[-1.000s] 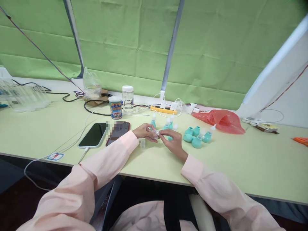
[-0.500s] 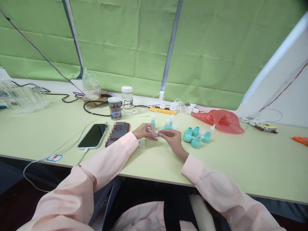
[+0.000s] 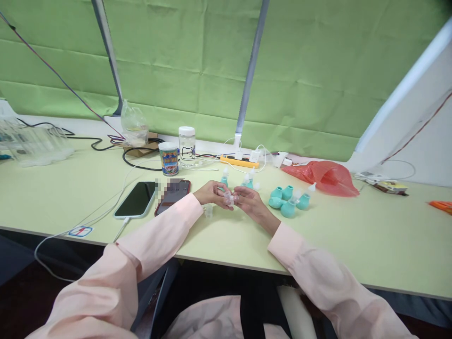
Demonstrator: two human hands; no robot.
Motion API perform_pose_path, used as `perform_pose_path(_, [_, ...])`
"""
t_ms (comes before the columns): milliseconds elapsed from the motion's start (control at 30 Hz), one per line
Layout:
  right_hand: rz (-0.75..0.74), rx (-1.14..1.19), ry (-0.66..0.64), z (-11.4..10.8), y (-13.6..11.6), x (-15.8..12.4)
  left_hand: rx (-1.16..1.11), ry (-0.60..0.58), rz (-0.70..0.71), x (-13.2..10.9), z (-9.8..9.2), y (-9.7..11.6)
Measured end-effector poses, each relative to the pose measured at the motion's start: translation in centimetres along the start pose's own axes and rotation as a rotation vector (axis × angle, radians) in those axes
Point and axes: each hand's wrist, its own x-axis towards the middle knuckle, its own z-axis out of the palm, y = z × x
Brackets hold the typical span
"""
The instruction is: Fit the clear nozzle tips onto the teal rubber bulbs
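Note:
In the head view my left hand [image 3: 213,194] is closed around a small clear plastic fitting [image 3: 230,199], held just above the table. My right hand [image 3: 251,202] meets it from the right, its fingertips pinching the near end of the same translucent piece. Whether this is one part or two joined together I cannot make out. Another clear plastic fitting [image 3: 208,211] stands on the table beside my left wrist. Behind my hands are teal rubber bulbs with translucent tips, such as this bulb [image 3: 224,181]. More teal bulbs [image 3: 288,208] lie to the right, some with tips and some with bare openings.
Two phones lie left of my hands, a white-edged phone [image 3: 135,200] on a cable and a dark phone [image 3: 173,195]. Farther back are a printed cup [image 3: 168,160], a lidded jar [image 3: 187,146], a yellow power strip [image 3: 240,162] and a red plastic bag [image 3: 321,178].
My right hand has shifted slightly, its fingers spreading around the clear fitting. The fitting has turned and dropped a little between my hands. Nothing else on the table has moved.

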Motion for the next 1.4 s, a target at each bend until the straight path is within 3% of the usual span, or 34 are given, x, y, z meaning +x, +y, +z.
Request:
perform_pose_path(100, [0.073, 0.041, -0.075, 0.0, -0.1, 0.0, -0.043, -0.02, -0.026, 0.0, 0.0, 0.0])
perform_pose_path(667, [0.101, 0.017, -0.212, 0.4, -0.2, -0.7, -0.048, 0.058, -0.034, -0.1, 0.2, -0.4])
perform_pose_path(900, [0.128, 0.043, -0.119, 0.3, -0.1, -0.4, -0.211, 0.045, 0.034, 0.0, 1.9, -0.6])
perform_pose_path(1100, [0.153, 0.006, -0.131, 0.3, 0.1, -0.5, -0.164, 0.094, -0.012, 0.0, 2.2, -0.7])
perform_pose_path(1233, [0.055, -0.135, -0.045, 0.2, 0.5, -0.3, -0.153, 0.127, -0.011, -0.1, 2.3, -0.5])
perform_pose_path(1400, [-0.122, -0.311, 0.034, 0.2, 0.7, -0.3, -0.175, 0.078, -0.006, -0.1, 2.3, -0.1])
